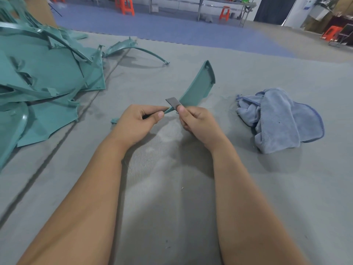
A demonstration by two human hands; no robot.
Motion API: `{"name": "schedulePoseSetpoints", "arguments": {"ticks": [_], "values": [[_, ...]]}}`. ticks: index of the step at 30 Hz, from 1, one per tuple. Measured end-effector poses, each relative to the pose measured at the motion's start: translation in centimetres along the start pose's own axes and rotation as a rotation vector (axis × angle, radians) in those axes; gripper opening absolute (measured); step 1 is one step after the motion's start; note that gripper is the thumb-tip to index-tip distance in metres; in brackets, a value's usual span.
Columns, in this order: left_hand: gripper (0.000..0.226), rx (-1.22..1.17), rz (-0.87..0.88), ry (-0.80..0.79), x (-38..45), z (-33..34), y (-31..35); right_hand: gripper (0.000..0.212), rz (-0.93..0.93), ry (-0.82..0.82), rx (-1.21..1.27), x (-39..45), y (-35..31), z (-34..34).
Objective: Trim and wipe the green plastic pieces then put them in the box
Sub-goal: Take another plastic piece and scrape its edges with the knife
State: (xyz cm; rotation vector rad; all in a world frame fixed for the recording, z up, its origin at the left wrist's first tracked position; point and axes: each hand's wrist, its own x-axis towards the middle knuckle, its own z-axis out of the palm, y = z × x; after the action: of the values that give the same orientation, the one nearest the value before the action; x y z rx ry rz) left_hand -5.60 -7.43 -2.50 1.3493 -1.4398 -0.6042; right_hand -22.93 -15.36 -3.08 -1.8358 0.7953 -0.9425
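A curved green plastic piece (198,87) rises from between my hands toward the far right. My left hand (137,121) grips its narrow near end, and a small tip of the piece pokes out left of that hand. My right hand (196,121) pinches a small grey blade (172,102), which lies against the piece's edge just above my fingers. A crumpled blue cloth (280,119) lies on the mat to the right of my hands. No box is in view.
A big heap of green plastic pieces (38,79) fills the left side of the grey mat (172,188). One thin curved green piece (133,48) lies apart behind it. Orange stools (125,5) and tables stand far back on the blue floor.
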Motion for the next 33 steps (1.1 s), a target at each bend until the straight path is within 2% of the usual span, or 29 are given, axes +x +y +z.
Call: {"name": "schedulePoseSetpoints", "arguments": {"ticks": [5,18,22,23,28,31,33], "values": [[0.028,-0.006,-0.023,-0.026,0.0,-0.1,0.0,0.045,0.006,0.14,0.168,0.2,-0.3,-0.2],[0.028,0.009,-0.021,-0.025,-0.3,0.0,0.2,0.04,0.012,0.109,0.14,-0.1,0.1,-0.2],[0.028,0.015,-0.007,0.011,-0.2,-0.2,0.3,0.048,-0.001,0.04,-0.108,0.0,0.3,0.2],[0.028,0.018,0.0,0.013,-0.2,-0.2,0.4,0.05,0.001,0.054,-0.087,0.0,0.2,0.1],[0.027,0.026,0.007,0.022,-0.4,-0.1,0.6,0.037,0.117,0.408,0.592,-0.2,-1.0,-2.0],[0.026,0.232,0.059,0.012,-0.1,-0.1,0.3,0.04,0.184,0.563,0.959,-0.1,-1.0,-3.3],[0.024,0.404,0.112,0.016,0.2,-0.2,0.2,0.047,0.27,0.586,1.033,0.0,-1.1,-3.6]]}}
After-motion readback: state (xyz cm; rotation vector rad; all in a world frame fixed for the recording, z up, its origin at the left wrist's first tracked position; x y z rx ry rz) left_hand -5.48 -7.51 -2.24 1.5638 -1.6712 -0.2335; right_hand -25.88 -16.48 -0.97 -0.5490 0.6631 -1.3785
